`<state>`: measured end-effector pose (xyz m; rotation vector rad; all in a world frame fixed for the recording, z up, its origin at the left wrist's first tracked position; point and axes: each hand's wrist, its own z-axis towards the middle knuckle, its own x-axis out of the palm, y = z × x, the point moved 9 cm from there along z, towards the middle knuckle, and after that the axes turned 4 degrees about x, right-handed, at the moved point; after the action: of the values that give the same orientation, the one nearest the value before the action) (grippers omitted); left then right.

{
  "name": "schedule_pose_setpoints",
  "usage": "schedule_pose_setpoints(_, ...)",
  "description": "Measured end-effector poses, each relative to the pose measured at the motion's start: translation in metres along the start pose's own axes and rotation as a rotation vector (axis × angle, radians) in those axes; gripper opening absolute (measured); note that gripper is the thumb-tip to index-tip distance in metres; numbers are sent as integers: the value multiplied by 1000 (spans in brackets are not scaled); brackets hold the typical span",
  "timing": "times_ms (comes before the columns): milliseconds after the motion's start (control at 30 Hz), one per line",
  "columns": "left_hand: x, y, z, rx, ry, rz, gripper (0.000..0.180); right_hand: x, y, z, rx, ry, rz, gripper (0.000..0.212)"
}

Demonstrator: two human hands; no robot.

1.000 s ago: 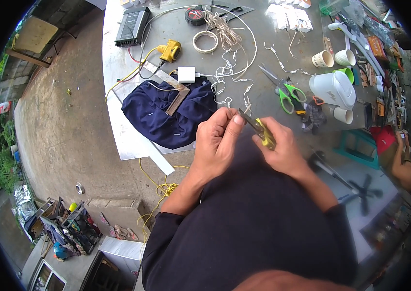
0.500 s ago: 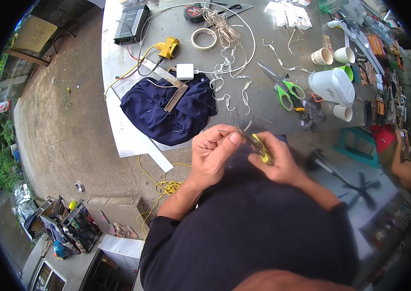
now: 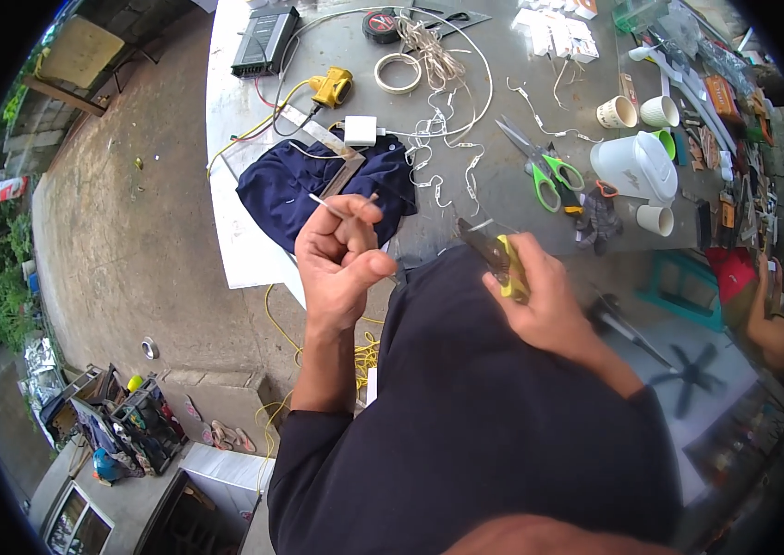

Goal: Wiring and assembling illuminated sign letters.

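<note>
- Left hand (image 3: 335, 264), half-curled, thumb apart, holds a short white wire (image 3: 323, 203) before blue cloth (image 3: 261, 196).
- Right hand (image 3: 545, 294) grips pliers (image 3: 496, 262) near the counter (image 3: 503, 176).
- Wire trimming seems underway; next likely calls for lining up wire and pliers.

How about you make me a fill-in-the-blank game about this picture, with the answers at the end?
1. The right grip holds a tool with a ____ handle.
2. The other grip, with a thin strand between its fingers, is the ____ one.
3. The crumpled cloth under the L-shaped square is dark ____.

Missing words: yellow; left; blue.
</note>
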<state>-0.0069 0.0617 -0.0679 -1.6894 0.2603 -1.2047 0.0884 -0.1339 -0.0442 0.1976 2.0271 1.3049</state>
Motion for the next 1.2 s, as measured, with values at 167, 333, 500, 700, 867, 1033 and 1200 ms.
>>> schedule_pose_setpoints(167,43,-11,-3,-20,134,536,45,-2,9,-5,-107,-41,-260,43)
schedule_pose_setpoints(333,34,3,-14,-144,122,763,14,2,10,-10,-136,-16,-372,44)
schedule_pose_setpoints(500,0,-17,-25,-148,-55,641,11,4,8,-5,-160,7,-407,45)
schedule_pose_setpoints(700,-63,-37,-57,-230,-241,779,22,24,13,1,-224,265,-473,57)
schedule_pose_setpoints(867,-37,-26,-45,-95,-172,412,37,24,15,6,-256,218,-399,66)
schedule_pose_setpoints(1033,4,-12,-34,-118,25,307,37,10,20,2,-159,154,-188,65)
schedule_pose_setpoints(1200,25,12,-22,-252,65,-55,33,-2,20,0,-125,109,-107,66)
